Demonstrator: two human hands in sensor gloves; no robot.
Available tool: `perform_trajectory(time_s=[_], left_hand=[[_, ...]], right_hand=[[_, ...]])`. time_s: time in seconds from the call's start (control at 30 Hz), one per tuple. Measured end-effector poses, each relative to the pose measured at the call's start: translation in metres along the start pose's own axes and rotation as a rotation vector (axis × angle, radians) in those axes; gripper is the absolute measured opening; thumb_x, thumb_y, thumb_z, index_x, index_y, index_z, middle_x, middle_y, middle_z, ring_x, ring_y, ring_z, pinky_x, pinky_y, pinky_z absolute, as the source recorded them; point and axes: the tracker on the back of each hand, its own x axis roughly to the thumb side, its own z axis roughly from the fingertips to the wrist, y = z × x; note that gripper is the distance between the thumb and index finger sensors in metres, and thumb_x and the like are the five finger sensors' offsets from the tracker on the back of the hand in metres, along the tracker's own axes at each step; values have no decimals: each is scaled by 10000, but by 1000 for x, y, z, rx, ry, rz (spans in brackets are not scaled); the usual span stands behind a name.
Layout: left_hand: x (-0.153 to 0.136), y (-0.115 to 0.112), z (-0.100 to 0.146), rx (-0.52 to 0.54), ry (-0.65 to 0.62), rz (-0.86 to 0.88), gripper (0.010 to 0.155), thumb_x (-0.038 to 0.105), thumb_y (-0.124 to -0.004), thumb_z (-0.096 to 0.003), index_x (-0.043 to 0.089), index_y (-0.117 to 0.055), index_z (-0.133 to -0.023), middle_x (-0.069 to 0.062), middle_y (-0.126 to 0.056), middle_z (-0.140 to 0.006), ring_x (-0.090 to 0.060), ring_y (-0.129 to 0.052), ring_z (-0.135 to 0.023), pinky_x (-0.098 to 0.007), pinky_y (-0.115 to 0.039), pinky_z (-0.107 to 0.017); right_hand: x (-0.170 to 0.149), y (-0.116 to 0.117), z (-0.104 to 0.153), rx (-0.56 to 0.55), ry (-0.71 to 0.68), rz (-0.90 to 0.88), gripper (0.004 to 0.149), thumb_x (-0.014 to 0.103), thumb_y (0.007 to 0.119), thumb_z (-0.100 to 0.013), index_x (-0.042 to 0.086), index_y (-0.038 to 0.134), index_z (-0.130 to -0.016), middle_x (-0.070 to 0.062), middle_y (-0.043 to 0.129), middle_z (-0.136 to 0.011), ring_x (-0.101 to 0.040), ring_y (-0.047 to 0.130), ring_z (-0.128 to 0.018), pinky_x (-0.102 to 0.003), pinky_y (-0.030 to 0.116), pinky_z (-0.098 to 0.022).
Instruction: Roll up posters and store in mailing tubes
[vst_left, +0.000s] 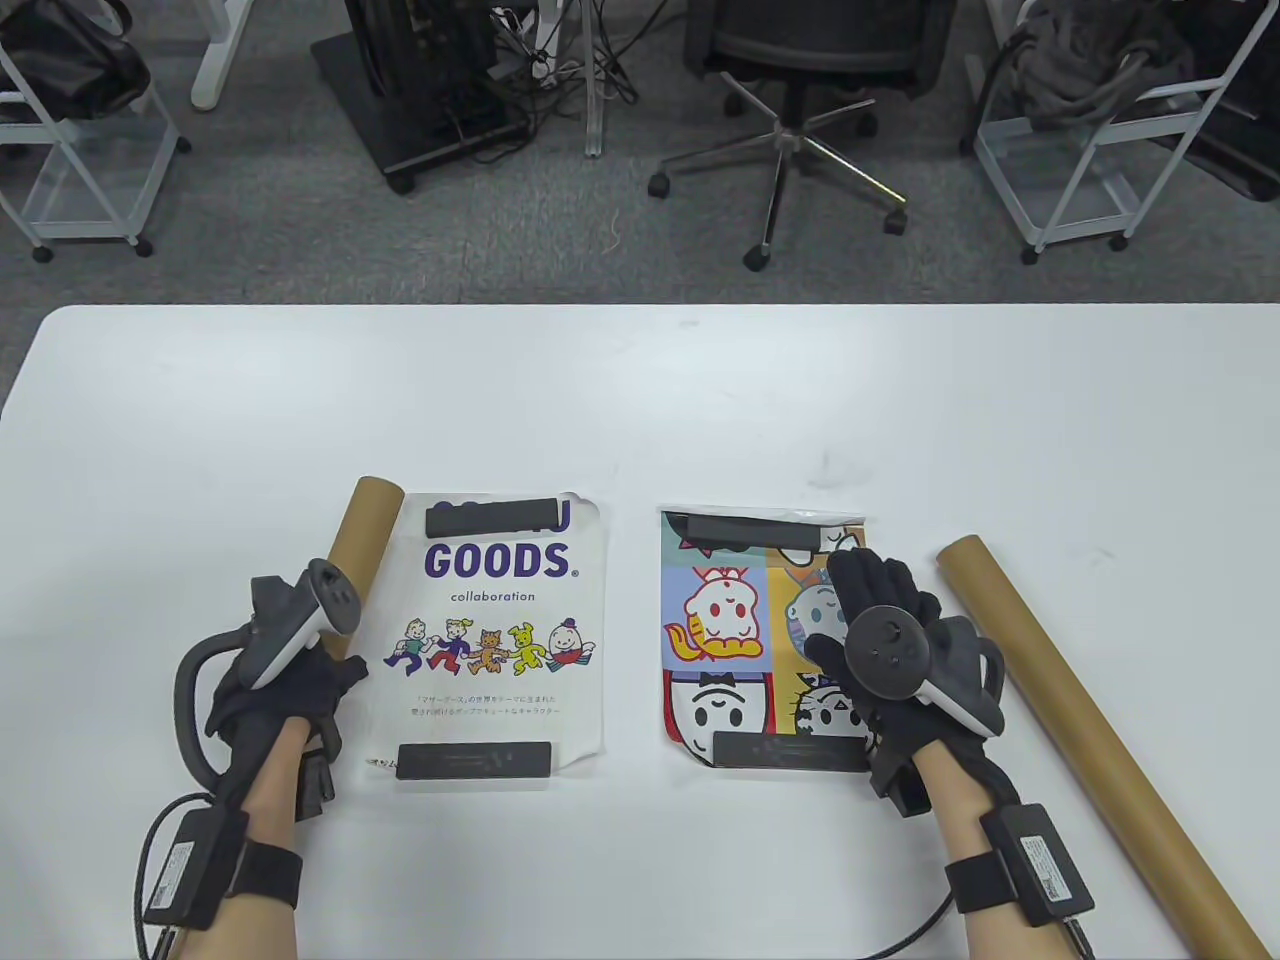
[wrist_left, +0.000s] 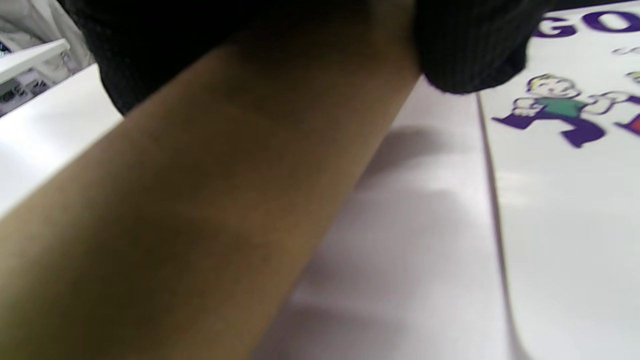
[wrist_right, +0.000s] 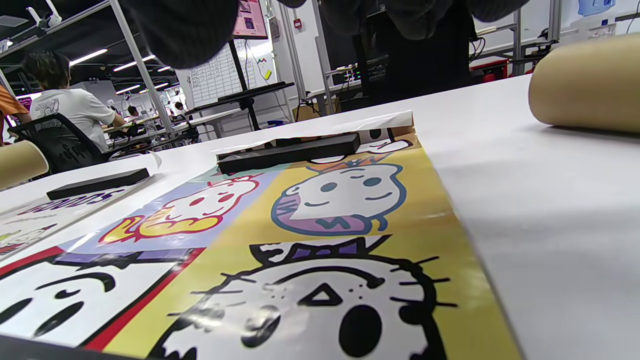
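Two posters lie flat on the white table (vst_left: 640, 400): a white "GOODS" poster (vst_left: 500, 640) and a colourful cartoon poster (vst_left: 735, 640), which fills the right wrist view (wrist_right: 325, 240). Black bar weights (vst_left: 492, 517) pin both ends of each poster. A brown mailing tube (vst_left: 365, 530) lies along the white poster's left edge. My left hand (vst_left: 300, 690) grips its near part, and the left wrist view shows the glove (wrist_left: 470, 45) curled over the tube (wrist_left: 200, 200). My right hand (vst_left: 880, 610) hovers flat over the cartoon poster's right side, fingers (wrist_right: 185, 30) straight. A second tube (vst_left: 1090, 730) lies to its right.
The far half of the table is bare white surface. Beyond its far edge stand an office chair (vst_left: 800, 130) and wire carts (vst_left: 1090, 130). In the right wrist view, the second tube's end (wrist_right: 585, 85) lies close on the right, with a seated person (wrist_right: 65, 115) in the background.
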Motion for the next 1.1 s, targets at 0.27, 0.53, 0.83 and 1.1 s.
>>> perform_trajectory(time_s=[0.27,0.53,0.83,1.1], left_hand=[[30,16,26,176,-109,-130,894,612,-733,-499,210,-375,-1212,-98,-730,-1093,-376,-886,-898,-584,-764,-756],[64,19,55,306,-255,-243,868,600,-740,-495,279,-360,-1206,-80,-705,-1121,-372,-846,-942,-586,-718,-795],[83,16,77,394,-335,-341,831,574,-765,-485,400,-334,-1174,-53,-632,-1171,-373,-741,-1023,-595,-630,-840],[88,15,83,441,-366,-375,827,567,-768,-480,438,-307,-1154,-33,-594,-1191,-356,-700,-1056,-582,-599,-857]], right_hand=[[-6,-2,-1,-4,11,-43,814,417,657,-543,45,221,-1120,-289,295,-1198,-604,370,-1042,-756,383,-681],[-6,-2,-2,-19,9,-58,805,414,659,-542,44,239,-1121,-288,311,-1196,-599,384,-1043,-756,393,-680],[-7,-1,0,-17,20,-64,801,412,659,-542,49,241,-1121,-288,313,-1196,-599,385,-1044,-757,393,-680],[-5,-1,1,-1,7,-67,799,419,658,-541,51,250,-1122,-289,321,-1195,-598,390,-1042,-758,396,-678]])
